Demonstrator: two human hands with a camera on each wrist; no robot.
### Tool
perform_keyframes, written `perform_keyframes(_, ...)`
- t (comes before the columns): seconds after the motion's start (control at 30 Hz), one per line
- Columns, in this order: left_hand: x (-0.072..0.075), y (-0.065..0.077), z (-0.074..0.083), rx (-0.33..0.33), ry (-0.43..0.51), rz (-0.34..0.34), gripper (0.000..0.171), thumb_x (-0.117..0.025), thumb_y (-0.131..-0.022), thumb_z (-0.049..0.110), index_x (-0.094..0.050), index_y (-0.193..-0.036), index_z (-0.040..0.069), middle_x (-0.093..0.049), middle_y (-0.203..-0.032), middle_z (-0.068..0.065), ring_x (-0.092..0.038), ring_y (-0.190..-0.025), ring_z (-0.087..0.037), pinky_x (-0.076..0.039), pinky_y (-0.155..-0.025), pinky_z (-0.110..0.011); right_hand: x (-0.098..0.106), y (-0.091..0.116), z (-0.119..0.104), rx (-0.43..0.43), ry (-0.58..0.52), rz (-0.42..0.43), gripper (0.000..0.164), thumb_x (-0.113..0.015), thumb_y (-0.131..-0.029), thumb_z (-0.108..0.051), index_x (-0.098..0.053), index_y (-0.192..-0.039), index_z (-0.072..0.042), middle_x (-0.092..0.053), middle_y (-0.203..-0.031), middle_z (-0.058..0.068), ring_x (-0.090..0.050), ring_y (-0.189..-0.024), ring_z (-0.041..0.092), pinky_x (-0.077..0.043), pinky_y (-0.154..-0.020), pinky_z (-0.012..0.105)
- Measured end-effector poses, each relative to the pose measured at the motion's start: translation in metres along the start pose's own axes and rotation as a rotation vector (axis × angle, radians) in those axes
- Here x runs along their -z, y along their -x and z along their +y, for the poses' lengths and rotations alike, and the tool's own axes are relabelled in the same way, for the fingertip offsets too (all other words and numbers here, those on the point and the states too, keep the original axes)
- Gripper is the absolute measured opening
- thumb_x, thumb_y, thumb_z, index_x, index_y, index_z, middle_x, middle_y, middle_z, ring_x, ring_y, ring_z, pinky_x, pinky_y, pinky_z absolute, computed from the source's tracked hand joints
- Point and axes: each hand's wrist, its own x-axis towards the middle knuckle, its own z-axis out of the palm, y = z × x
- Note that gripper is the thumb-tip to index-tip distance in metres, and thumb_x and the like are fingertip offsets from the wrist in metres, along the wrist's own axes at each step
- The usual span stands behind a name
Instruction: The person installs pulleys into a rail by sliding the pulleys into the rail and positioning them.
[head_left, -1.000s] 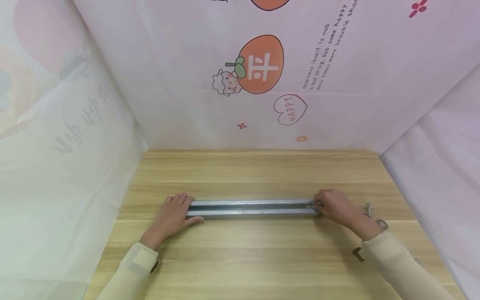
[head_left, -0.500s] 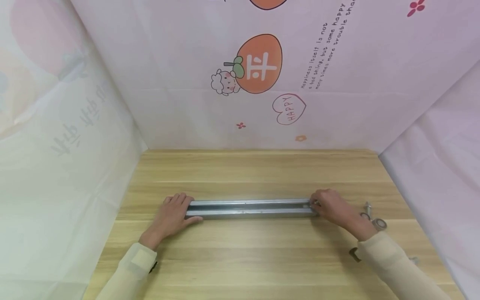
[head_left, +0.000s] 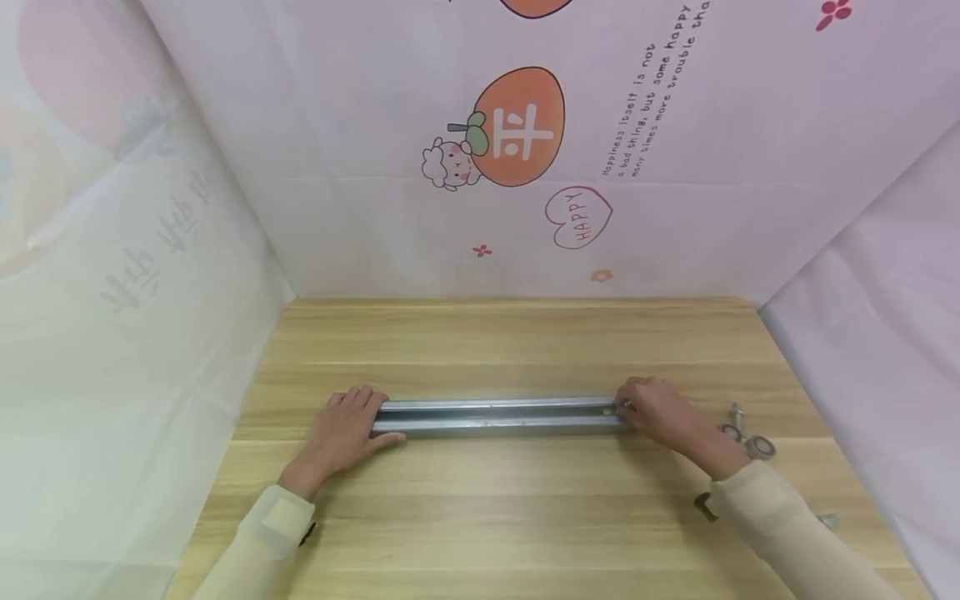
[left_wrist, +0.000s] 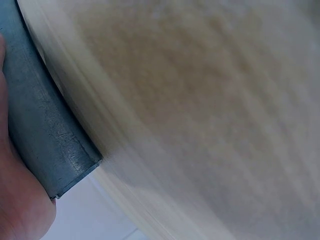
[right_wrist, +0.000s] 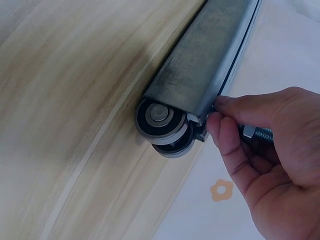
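A long grey metal channel rail (head_left: 495, 418) lies crosswise on the wooden table, its slot showing in the head view. My left hand (head_left: 347, 429) grips its left end, thumb along the near side and fingers over the far side. At the right end, my right hand (head_left: 660, 417) pinches a roller trolley. In the right wrist view, the trolley's wheels (right_wrist: 162, 120) stick out of the rail's end. A threaded bolt (right_wrist: 257, 132) of the trolley shows beside the curled fingers. The rest of the trolley is hidden by the rail and the fingers.
To the right of my right wrist lies another wheeled part (head_left: 761, 447) with an upright-looking bolt (head_left: 737, 414). A small metal piece (head_left: 828, 521) is partly hidden behind the right sleeve. Printed cloth walls (head_left: 375, 233) enclose the table at the back and sides.
My right hand has shifted slightly left, toward the rail's end, with the roller trolley. The left hand and the rail stay in place.
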Motion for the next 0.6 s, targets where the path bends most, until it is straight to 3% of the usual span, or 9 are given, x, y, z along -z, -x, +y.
perform_keyframes(0.6,-0.001,0.0,-0.001,-0.007,-0.024,0.01,0.079,-0.044,-0.082,0.078,-0.057,-0.123,0.012,-0.058,-0.115,-0.007,-0.052,-0.105,-0.025,-0.041,-0.089,-0.045,0.0,-0.004,-0.013,-0.018,0.031,-0.012,0.012,-0.071,-0.08,-0.002,-0.074,-0.092,-0.003,-0.07,-0.089,0.007,-0.067,-0.079,0.019,-0.057,-0.069,0.032)
